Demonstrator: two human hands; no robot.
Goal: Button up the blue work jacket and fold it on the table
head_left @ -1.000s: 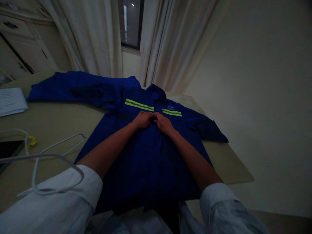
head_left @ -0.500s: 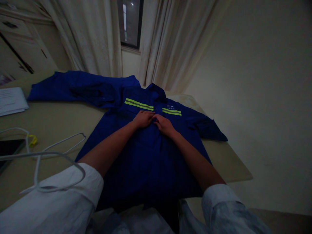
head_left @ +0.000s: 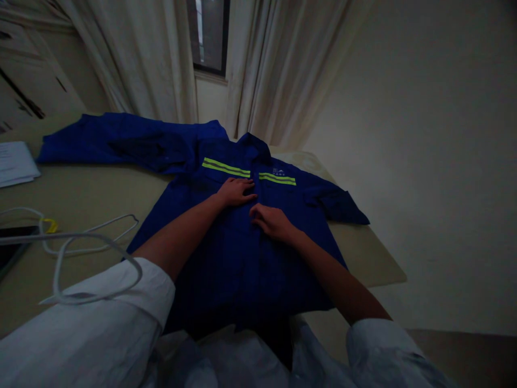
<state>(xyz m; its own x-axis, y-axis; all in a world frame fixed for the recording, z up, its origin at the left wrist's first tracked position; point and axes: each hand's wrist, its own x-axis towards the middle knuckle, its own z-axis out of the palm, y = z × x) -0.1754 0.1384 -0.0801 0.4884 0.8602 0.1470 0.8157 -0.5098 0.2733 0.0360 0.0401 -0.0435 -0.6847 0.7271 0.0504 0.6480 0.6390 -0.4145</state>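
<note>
A dark blue work jacket (head_left: 226,237) with yellow-green reflective strips across the chest lies front side up, its collar pointing away from me. On its front, just below the left strip, my left hand (head_left: 235,192) rests flat with the fingers apart, fingertips at the front placket. My right hand (head_left: 272,221) is at the placket a little lower and to the right. Its fingers are curled together against the cloth, and what they may pinch is hidden. A gap separates the two hands.
The jacket is spread over a beige table (head_left: 92,194). To the left are white papers (head_left: 18,164), a dark phone-like device (head_left: 12,250) and a looped white cable (head_left: 60,264), part of which passes over my left sleeve. Curtains (head_left: 137,59) and a wall stand behind.
My right hand has moved down along the placket, away from my left hand. My left hand has stayed at the chest, its thumb now spread out. The view has shifted slightly.
</note>
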